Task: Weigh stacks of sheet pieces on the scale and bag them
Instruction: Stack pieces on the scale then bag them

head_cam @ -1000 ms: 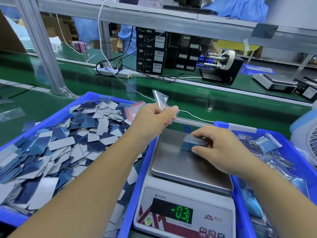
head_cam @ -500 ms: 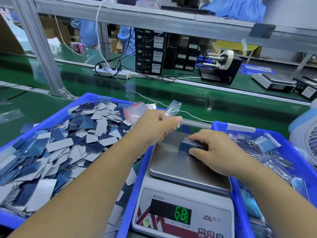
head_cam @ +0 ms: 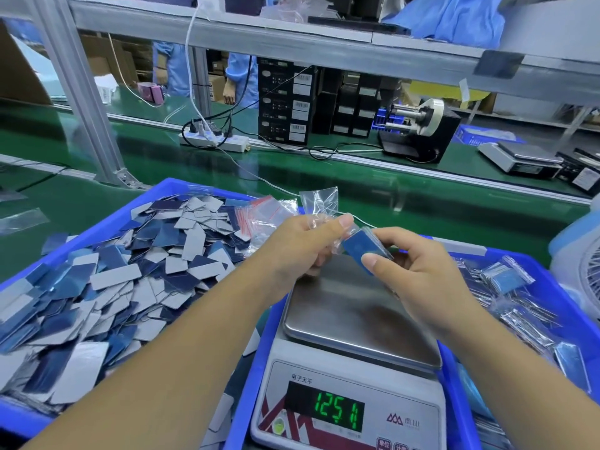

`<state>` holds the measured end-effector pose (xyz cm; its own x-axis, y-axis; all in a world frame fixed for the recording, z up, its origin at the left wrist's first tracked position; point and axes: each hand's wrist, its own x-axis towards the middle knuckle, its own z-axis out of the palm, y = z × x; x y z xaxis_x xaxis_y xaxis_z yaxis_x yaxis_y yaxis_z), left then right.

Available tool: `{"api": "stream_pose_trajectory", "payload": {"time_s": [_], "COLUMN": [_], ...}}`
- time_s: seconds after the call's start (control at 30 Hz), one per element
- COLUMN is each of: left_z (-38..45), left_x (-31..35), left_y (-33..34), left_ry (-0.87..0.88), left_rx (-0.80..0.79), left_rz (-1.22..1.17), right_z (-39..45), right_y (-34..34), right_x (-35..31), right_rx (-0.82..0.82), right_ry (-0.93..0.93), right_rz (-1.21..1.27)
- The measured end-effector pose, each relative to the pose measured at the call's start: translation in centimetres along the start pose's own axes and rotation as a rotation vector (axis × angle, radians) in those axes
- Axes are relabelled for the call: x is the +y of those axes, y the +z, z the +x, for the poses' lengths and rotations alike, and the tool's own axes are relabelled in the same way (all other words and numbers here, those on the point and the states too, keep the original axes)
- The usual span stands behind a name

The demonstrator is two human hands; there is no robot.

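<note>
My right hand pinches a blue stack of sheet pieces, lifted above the steel pan of the scale. My left hand holds a small clear plastic bag by its mouth, right against the stack's left end. The scale's green display is lit. A blue bin on the left is heaped with loose blue and grey sheet pieces. A blue bin on the right holds filled bags.
Empty red-striped zip bags lie at the left bin's far corner. Beyond the bins runs a green conveyor belt with a power strip, black boxes, a label dispenser and another scale. A white fan stands right.
My right hand lifted the stack off the scale pan and brought it up to the bag. My left hand turned the bag's mouth toward the stack. The display reading changed.
</note>
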<state>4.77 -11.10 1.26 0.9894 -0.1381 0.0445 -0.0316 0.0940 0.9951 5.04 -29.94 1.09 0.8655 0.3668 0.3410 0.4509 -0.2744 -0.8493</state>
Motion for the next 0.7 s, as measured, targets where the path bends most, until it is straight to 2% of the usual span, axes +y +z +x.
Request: {"api": "stream_pose_trajectory", "payload": {"time_s": [0.27, 0.37, 0.53, 0.7], "left_z": [0.15, 0.11, 0.1, -0.12], "left_x": [-0.21, -0.5, -0.61, -0.26], "left_y": [-0.47, -0.36, -0.31, -0.51], "left_ry": [-0.038, -0.008, -0.021, -0.015], "left_rx": [-0.087, -0.125, -0.035, -0.033], "left_rz": [-0.132, -0.103, -0.068, -0.083], "right_z": [-0.11, -0.08, -0.07, 0.01], "right_y": [0.08, 0.09, 0.31, 0.16], "right_x": [-0.23, -0.14, -0.5, -0.47], "right_rx": [0.11, 0.115, 0.096, 0.108], "right_ry": [-0.005, 0.023, 0.09, 0.116], "right_rz": [-0.133, -0.064, 0.114, 0.134]}}
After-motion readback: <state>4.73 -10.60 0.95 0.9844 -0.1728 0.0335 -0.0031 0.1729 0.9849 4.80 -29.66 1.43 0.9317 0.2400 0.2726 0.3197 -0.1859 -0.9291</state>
